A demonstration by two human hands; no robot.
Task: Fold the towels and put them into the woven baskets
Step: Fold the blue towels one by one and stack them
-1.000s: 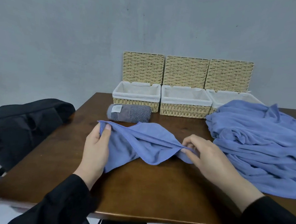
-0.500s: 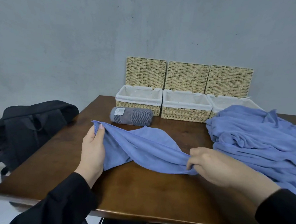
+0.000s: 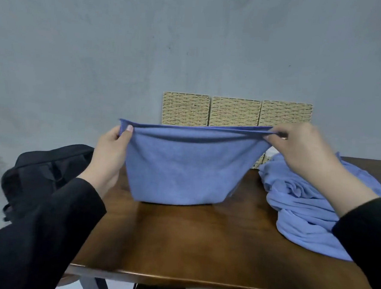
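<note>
Towel [image 3: 183,166] hangs mid-frame above the table [image 3: 201,239], long edge stretched left-right between my left hand [image 3: 112,153] and right hand [image 3: 300,151], each pinching a top corner, baskets hidden behind it.

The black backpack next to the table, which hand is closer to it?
The left hand. It pinches the left corner of the held blue towel just right of the black backpack. The right hand pinches the towel's other corner, far across, above the blue pile.
</note>
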